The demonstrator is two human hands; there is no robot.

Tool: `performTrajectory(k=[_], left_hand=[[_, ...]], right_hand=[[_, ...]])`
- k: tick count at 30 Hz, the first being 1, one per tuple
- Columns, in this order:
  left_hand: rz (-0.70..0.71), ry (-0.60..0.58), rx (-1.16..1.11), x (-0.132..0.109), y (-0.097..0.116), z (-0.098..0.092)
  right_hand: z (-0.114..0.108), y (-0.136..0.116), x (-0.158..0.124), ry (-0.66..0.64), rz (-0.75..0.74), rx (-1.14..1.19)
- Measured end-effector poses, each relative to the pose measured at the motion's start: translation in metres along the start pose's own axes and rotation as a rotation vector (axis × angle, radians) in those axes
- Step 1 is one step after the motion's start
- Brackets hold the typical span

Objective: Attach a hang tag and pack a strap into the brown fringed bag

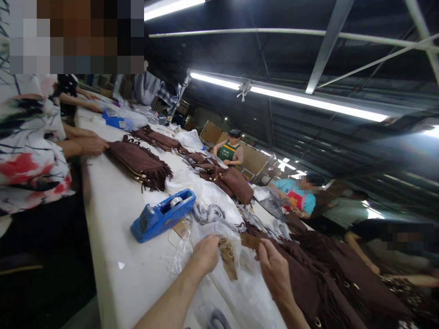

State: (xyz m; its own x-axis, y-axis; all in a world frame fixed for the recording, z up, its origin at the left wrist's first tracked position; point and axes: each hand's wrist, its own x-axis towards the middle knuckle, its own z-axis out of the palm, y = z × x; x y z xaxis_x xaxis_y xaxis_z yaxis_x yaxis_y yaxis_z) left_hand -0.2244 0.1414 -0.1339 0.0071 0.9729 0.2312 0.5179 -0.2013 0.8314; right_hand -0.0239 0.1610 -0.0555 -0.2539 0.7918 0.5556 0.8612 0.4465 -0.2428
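In the head view my left hand (207, 253) is closed at the edge of a crinkled clear plastic bag (252, 274) and seems to grip it; its fingertips are partly hidden. Brown paper tags (230, 265) with pale looped strings (225, 246) lie in the bag, right beside those fingers. My right hand (274, 269) pinches a small brown card tag (250, 241) between thumb and fingers, above the bag's right side. A blue tape dispenser (163, 214) stands on the white table (116, 228), beyond my left hand.
Dark brown fringed bags (139, 162) lie along the table, with a large pile (322, 274) at my right. A person in a floral top holds one bag at the left. Other people work across the table. A blue box (114, 119) sits farther back.
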Motion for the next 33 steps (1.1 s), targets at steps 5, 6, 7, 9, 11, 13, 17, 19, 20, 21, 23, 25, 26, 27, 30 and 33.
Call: performTrajectory(k=[5,6,7,9,11,13,17,19,20,21,23,25,26,27,30,33], left_hand=[[0.039,0.099,-0.173,0.005,0.024,-0.005],[0.05,0.079,-0.268,0.004,0.031,-0.005],[0.063,0.032,-0.366,0.003,0.038,-0.004],[0.084,-0.15,-0.559,-0.005,0.052,0.001],[0.063,-0.447,-0.75,-0.015,0.064,0.009],[-0.03,-0.754,-0.904,-0.026,0.074,0.019],[-0.198,-1.144,-1.01,-0.042,0.087,0.039],[-0.206,-1.218,-1.018,-0.047,0.094,0.044],[-0.198,-1.216,-1.014,-0.05,0.098,0.046],[-0.19,-1.193,-1.0,-0.053,0.102,0.047],[-0.178,-1.106,-0.946,-0.059,0.109,0.047],[-0.171,-1.017,-0.85,-0.063,0.115,0.047],[-0.159,-0.981,-0.79,-0.065,0.118,0.046],[-0.137,-0.948,-0.727,-0.066,0.122,0.045],[-0.033,-0.879,-0.53,-0.07,0.136,0.042],[0.094,-0.85,-0.341,-0.076,0.156,0.045]], right_hand=[[-0.049,0.004,-0.008,-0.011,0.228,0.393],[-0.058,0.002,-0.011,-0.017,0.243,0.425],[-0.067,0.001,-0.015,-0.018,0.255,0.446],[-0.085,-0.002,-0.024,-0.013,0.269,0.462],[-0.103,-0.004,-0.034,0.002,0.274,0.451],[-0.121,-0.004,-0.046,0.02,0.277,0.426],[-0.152,0.005,-0.074,0.073,0.301,0.366],[-0.166,0.012,-0.089,0.101,0.318,0.348],[-0.172,0.015,-0.097,0.113,0.326,0.341],[-0.178,0.018,-0.105,0.121,0.334,0.333],[-0.19,0.022,-0.12,0.126,0.358,0.305],[-0.201,0.026,-0.137,0.113,0.377,0.254],[-0.206,0.029,-0.146,0.097,0.377,0.22],[-0.211,0.033,-0.156,0.073,0.37,0.18],[-0.22,0.052,-0.189,-0.071,0.359,0.094],[-0.216,0.074,-0.22,-0.294,0.402,0.069]])
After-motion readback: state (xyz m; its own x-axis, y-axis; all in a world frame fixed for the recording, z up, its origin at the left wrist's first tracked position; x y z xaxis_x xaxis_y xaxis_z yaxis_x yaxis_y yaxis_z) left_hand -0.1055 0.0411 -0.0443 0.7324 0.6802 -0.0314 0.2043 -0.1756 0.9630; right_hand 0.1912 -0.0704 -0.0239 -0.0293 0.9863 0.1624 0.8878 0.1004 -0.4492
